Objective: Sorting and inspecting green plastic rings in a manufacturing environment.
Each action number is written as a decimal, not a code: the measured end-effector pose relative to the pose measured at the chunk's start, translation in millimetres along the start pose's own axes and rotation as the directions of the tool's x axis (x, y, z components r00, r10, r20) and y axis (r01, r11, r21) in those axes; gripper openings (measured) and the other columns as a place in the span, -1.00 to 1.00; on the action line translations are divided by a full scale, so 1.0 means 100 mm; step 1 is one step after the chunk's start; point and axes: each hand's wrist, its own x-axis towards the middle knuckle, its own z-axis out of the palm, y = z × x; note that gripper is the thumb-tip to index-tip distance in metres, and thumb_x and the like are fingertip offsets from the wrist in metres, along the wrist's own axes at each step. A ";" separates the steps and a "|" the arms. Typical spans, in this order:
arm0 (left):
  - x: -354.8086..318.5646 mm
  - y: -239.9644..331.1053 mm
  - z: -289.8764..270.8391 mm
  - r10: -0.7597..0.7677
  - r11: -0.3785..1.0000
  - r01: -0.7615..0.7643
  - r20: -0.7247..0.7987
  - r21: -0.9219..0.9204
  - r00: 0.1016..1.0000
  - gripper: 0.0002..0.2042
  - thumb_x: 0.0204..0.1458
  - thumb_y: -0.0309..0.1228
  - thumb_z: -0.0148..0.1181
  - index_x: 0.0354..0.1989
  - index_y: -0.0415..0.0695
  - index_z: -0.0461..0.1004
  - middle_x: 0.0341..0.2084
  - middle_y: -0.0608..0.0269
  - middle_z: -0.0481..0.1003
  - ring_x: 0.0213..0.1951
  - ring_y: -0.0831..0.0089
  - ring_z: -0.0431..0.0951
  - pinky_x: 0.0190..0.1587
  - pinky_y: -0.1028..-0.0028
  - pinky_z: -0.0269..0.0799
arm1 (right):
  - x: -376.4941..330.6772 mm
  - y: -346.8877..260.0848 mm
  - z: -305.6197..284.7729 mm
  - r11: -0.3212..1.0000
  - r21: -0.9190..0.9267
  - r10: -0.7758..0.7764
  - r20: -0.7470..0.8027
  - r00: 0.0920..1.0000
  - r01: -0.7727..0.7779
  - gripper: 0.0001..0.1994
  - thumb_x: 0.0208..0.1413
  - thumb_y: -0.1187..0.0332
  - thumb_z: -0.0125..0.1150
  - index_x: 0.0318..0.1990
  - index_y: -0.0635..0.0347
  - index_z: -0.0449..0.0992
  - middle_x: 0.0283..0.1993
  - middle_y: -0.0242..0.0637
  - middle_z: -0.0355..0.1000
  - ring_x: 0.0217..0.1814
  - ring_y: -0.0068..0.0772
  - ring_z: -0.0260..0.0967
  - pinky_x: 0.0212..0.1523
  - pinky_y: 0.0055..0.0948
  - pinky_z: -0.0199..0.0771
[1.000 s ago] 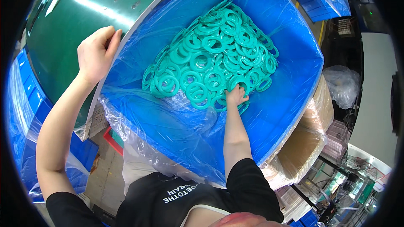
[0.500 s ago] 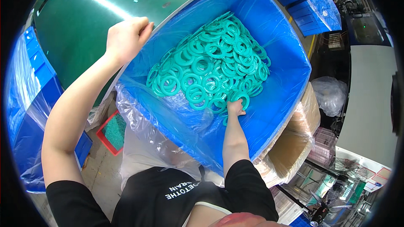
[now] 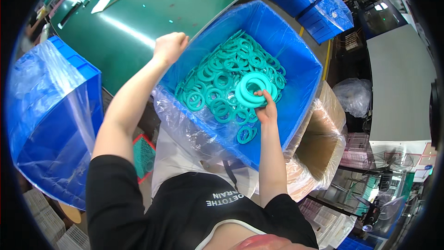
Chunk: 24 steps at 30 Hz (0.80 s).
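Two teal plastic rings (image 3: 245, 96), one overlapping the other, are in my right hand (image 3: 267, 109); its fingers are hooked through their centres. They are raised above a heap of similar rings (image 3: 221, 80) in a large blue bin (image 3: 298, 65) lined with clear film. One loose pair of rings (image 3: 246, 134) lies near the bin's front wall. My left hand (image 3: 171, 47) is closed in a fist over the green table's edge, beside the bin's left rim. Whatever its fingers hold, if anything, is hidden.
A green table (image 3: 134, 7) adjoins the bin, with tools at its far left. Another lined blue bin (image 3: 60, 125) is at left, near a red tray (image 3: 144, 157) of green bits. Film-wrapped cardboard boxes (image 3: 319, 143) stand at right. Blue crates (image 3: 323, 14) sit behind.
My right hand has come up out of the heap with two rings. My left hand stays closed by the bin's rim. The whole view has shifted.
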 end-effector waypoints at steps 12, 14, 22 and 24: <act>-1.75 1.89 -0.35 0.139 -0.057 0.848 0.837 -0.527 0.530 -0.70 0.20 -0.14 0.05 -0.30 -0.15 0.48 -0.71 0.63 0.11 -0.69 0.79 0.02 -0.67 0.66 -0.11 | -2.00 0.20 0.49 0.008 -0.870 -0.417 0.445 0.793 0.493 -0.64 -0.14 0.36 0.44 -0.15 0.15 0.47 -0.35 -0.49 0.45 -0.06 -0.44 0.24 0.10 -0.25 0.10; -1.83 1.90 -0.41 0.213 -0.233 0.862 0.841 -0.450 0.497 -0.71 0.20 -0.12 0.04 -0.23 -0.13 0.43 -0.72 0.65 0.05 -0.70 0.83 -0.04 -0.69 0.70 -0.19 | -2.08 0.23 0.49 0.001 -0.849 -0.395 0.485 0.780 0.528 -0.54 -0.20 0.27 0.47 -0.09 0.12 0.45 -0.28 -0.43 0.43 0.01 -0.30 0.13 0.16 -0.18 -0.08; -1.92 1.87 -0.37 0.339 -0.319 0.915 0.872 -0.246 0.353 -0.67 0.20 -0.07 0.02 -0.53 0.06 0.20 -0.75 0.67 0.03 -0.73 0.81 -0.07 -0.73 0.72 -0.20 | -2.25 0.33 0.42 -0.176 -0.818 -0.392 0.569 0.723 0.548 -0.39 -0.25 0.06 0.48 -0.04 0.14 0.41 -0.18 -0.24 0.41 0.00 -0.11 0.18 0.14 -0.13 -0.03; -1.94 1.86 -0.33 0.357 -0.310 0.930 0.882 -0.199 0.308 -0.66 0.20 -0.04 0.02 -0.53 0.06 0.21 -0.75 0.66 0.03 -0.73 0.82 -0.06 -0.74 0.73 -0.20 | -2.27 0.31 0.38 -0.168 -0.800 -0.373 0.592 0.714 0.576 -0.38 -0.26 0.06 0.49 -0.04 0.13 0.41 -0.19 -0.24 0.41 -0.01 -0.13 0.19 0.14 -0.13 -0.03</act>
